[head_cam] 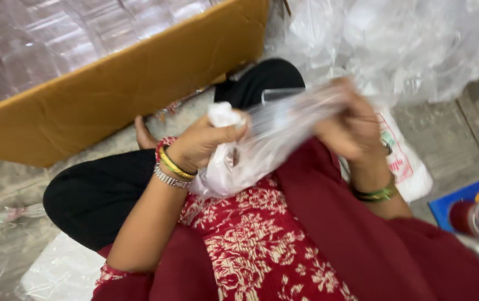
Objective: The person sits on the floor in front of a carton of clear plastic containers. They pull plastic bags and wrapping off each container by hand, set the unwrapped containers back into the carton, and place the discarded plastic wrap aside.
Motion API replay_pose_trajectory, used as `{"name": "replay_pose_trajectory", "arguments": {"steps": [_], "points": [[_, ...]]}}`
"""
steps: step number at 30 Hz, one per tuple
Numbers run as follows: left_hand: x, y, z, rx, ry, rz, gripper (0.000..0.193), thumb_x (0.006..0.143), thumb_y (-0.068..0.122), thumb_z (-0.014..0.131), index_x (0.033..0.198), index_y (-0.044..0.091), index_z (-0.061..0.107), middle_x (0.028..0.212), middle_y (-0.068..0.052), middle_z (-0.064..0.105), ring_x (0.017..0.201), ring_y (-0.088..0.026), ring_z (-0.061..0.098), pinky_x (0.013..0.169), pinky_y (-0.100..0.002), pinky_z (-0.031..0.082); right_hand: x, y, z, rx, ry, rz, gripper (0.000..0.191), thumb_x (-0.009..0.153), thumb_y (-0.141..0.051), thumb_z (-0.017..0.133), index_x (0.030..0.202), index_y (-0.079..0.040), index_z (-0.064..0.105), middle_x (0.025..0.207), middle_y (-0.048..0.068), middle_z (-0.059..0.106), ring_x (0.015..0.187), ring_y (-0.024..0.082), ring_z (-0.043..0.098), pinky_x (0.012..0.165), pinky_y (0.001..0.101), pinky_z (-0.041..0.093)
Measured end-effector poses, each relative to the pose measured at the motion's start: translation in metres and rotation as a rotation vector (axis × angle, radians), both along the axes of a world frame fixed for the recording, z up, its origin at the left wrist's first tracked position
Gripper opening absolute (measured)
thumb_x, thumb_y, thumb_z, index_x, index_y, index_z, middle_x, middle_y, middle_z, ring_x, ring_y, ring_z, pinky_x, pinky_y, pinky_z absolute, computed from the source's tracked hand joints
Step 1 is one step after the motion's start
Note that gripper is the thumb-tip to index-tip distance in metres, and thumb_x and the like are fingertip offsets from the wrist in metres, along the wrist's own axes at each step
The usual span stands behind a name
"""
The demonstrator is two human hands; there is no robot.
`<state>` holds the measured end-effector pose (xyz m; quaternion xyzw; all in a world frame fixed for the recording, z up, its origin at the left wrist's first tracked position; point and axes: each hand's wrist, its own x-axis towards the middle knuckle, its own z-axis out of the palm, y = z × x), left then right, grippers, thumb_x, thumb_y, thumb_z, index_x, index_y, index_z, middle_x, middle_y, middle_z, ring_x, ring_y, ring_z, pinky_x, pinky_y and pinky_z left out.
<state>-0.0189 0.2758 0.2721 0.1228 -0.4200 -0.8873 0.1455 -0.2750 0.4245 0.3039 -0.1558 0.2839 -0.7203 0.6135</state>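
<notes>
Grey floor (446,139); both hands' fingers clamp a blurred plastic bag (262,145), contents unclear.

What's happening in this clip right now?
A person sitting cross-legged on the floor holds a clear plastic bag in both hands. The left hand grips one bunched end, and the right hand grips the other, with the bag stretched between them over the lap. A cardboard box stands ahead of the knees, and a heap of clear plastic lies to the right. The picture is blurred, so what the bag holds is unclear.
</notes>
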Motion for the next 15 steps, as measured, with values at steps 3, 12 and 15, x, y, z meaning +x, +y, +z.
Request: {"name": "replay_pose_trajectory", "arguments": {"steps": [3,12,15], "points": [[-0.022,-0.01,-0.036,0.061,-0.123,0.202,0.014,0.081,0.006,0.081,0.091,0.005,0.07,0.083,-0.004,0.069,0.075,-0.012,0.065,0.067,-0.026,0.052,-0.028,0.006,0.0,-0.156,0.038,0.146,0.013,0.089,-0.01,0.07,0.099,-0.002,0.066,0.089,0.01,0.07,0.091,0.021,0.07,0.092,0.0371,0.06],[-0.108,-0.028,-0.199,-0.428,-0.674,0.459,0.042,0.084,0.039,0.08,0.072,0.0,0.075,0.06,-0.003,0.068,0.057,-0.01,0.059,0.05,-0.032,0.047,-0.022,-0.04,-0.107,0.403,1.185,-0.318,0.019,0.093,0.0,0.064,0.109,0.003,0.074,0.101,0.002,0.071,0.09,0.009,0.067,0.081,0.0195,0.052],[-0.105,-0.018,-0.193,-0.193,-0.597,0.42,0.046,0.087,0.042,0.077,0.073,-0.002,0.076,0.061,-0.002,0.066,0.054,-0.01,0.059,0.048,-0.032,0.043,-0.025,-0.021,-0.099,0.443,0.993,-0.235,0.022,0.096,-0.001,0.059,0.111,0.001,0.075,0.101,0.008,0.074,0.087,0.011,0.065,0.078,0.023,0.05]]}}
